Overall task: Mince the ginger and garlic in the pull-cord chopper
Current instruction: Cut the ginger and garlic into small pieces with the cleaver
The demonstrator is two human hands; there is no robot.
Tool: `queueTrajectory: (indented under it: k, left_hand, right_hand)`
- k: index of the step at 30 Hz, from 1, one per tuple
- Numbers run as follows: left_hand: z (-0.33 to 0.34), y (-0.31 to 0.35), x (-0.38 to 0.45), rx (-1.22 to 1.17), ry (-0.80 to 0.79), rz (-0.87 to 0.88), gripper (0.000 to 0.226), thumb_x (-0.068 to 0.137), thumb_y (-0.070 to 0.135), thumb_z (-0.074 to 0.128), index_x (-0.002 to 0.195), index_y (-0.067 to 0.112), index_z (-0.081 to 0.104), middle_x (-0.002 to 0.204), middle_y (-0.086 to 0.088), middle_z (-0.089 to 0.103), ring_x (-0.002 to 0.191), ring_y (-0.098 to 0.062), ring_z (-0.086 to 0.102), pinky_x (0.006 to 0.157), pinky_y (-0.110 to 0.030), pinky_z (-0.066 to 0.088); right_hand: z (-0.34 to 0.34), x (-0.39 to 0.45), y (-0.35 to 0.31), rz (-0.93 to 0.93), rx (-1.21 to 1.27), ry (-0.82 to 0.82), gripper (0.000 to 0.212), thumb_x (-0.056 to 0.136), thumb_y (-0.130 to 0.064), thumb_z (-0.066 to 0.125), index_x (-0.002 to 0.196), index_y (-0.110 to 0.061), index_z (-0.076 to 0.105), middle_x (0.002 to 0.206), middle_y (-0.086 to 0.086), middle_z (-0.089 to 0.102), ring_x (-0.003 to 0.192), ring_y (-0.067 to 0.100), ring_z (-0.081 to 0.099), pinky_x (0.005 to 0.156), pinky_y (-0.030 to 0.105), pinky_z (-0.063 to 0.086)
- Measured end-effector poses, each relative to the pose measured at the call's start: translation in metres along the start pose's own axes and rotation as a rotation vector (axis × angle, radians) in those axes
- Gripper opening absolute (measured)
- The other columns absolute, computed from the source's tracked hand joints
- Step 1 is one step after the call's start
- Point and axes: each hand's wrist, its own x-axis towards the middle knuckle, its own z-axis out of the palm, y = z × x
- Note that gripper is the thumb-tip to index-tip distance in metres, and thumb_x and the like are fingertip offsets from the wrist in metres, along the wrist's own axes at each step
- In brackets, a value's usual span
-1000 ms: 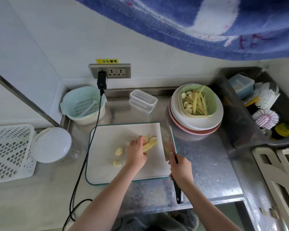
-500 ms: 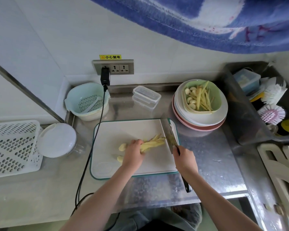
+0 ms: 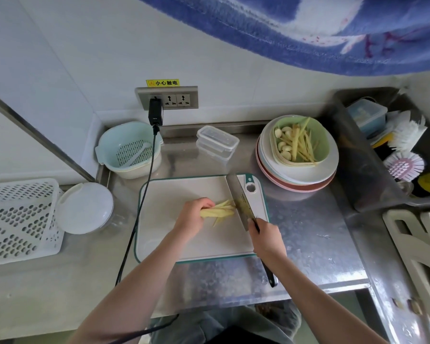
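Left hand (image 3: 192, 218) curls over a bundle of ginger strips (image 3: 220, 210) mid cutting board (image 3: 194, 194), pinning them down. Right hand (image 3: 267, 240) wraps the handle of the cleaver (image 3: 241, 201); the blade stands on edge against the strips' right ends. More ginger strips and garlic cloves (image 3: 284, 142) sit in the green dish (image 3: 320, 135) atop stacked plates (image 3: 298, 177), far right. White round lid (image 3: 85, 207), likely the chopper, sits left of the board beside the perforated basket (image 3: 18, 219).
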Motion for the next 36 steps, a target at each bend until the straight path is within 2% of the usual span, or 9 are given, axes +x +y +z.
queueTrajectory:
  k: [4,9,11,14,19,24,30,32,36]
  left_hand:
    - [-0.004,0.002,-0.001,-0.025,-0.228,0.004,0.076,0.066,-0.026,0.042,0.129,0.014,0.055,0.121,-0.006,0.063,0.116,-0.018,0.058,0.098,-0.026,0.045]
    - [-0.007,0.013,0.002,0.186,-0.459,-0.034,0.101,0.062,-0.005,0.073,0.148,0.024,0.027,0.145,-0.003,0.034,0.134,-0.02,0.035,0.105,-0.032,0.04]
    - [-0.003,0.019,0.0,0.285,-0.405,-0.011,0.097,0.064,0.007,0.078,0.146,0.021,0.03,0.144,-0.005,0.033,0.133,-0.024,0.032,0.107,-0.031,0.035]
    - [0.002,0.022,-0.001,0.417,-0.241,0.003,0.073,0.07,0.017,0.078,0.133,0.016,0.043,0.13,-0.008,0.041,0.121,-0.028,0.041,0.097,-0.035,0.04]
    - [0.005,0.025,0.002,0.371,-0.183,0.007,0.041,0.075,0.006,0.069,0.113,0.013,0.056,0.111,-0.01,0.055,0.102,-0.03,0.055,0.085,-0.034,0.045]
    - [0.009,0.025,0.002,0.309,-0.142,0.079,0.038,0.074,-0.007,0.058,0.104,0.014,0.062,0.102,-0.008,0.061,0.093,-0.027,0.058,0.074,-0.031,0.045]
    - [0.007,0.021,-0.001,0.245,-0.113,0.14,0.034,0.071,0.015,0.074,0.105,0.019,0.069,0.095,-0.001,0.068,0.088,-0.022,0.061,0.073,-0.033,0.05]
    - [0.007,0.02,-0.003,0.238,-0.082,0.161,0.029,0.078,0.014,0.069,0.106,0.019,0.071,0.097,-0.002,0.07,0.091,-0.023,0.063,0.072,-0.028,0.047]
    - [0.012,0.013,-0.004,0.432,-0.122,0.213,0.037,0.092,0.018,0.053,0.129,0.018,0.059,0.129,-0.002,0.057,0.118,-0.027,0.047,0.095,-0.037,0.043]
  right_hand:
    - [0.001,0.0,-0.001,-0.008,-0.012,0.002,0.032,0.099,-0.037,0.038,0.081,-0.015,0.054,0.073,0.008,0.061,0.066,0.027,0.061,0.058,0.036,0.05]
    - [0.005,0.002,-0.001,0.016,-0.018,0.02,0.036,0.099,-0.038,0.037,0.083,-0.013,0.056,0.073,0.006,0.06,0.064,0.025,0.06,0.059,0.037,0.054]
    - [0.005,0.003,0.0,0.023,0.003,0.015,0.037,0.099,-0.038,0.037,0.085,-0.011,0.058,0.073,0.007,0.059,0.064,0.026,0.061,0.061,0.044,0.057]
    - [0.005,0.002,-0.003,0.027,0.023,0.008,0.036,0.099,-0.037,0.038,0.086,-0.01,0.059,0.073,0.007,0.059,0.064,0.027,0.062,0.06,0.047,0.057]
    - [0.003,-0.005,-0.009,0.019,0.032,0.014,0.035,0.098,-0.036,0.039,0.081,-0.012,0.057,0.072,0.008,0.059,0.065,0.03,0.063,0.06,0.047,0.057]
    - [0.004,-0.009,-0.006,0.018,0.012,0.018,0.034,0.099,-0.037,0.039,0.083,-0.014,0.058,0.071,0.005,0.058,0.063,0.026,0.061,0.054,0.036,0.052]
    - [0.002,-0.01,-0.009,0.051,0.027,0.133,0.038,0.099,-0.035,0.036,0.078,-0.011,0.056,0.067,0.004,0.057,0.06,0.022,0.056,0.049,0.027,0.037]
    - [0.001,-0.01,-0.012,0.046,0.019,0.149,0.038,0.099,-0.035,0.035,0.077,-0.011,0.055,0.066,0.004,0.057,0.059,0.023,0.056,0.049,0.027,0.037]
    - [0.004,-0.013,-0.019,0.021,0.036,0.172,0.039,0.099,-0.036,0.036,0.073,-0.012,0.051,0.064,0.005,0.056,0.058,0.025,0.055,0.049,0.028,0.037]
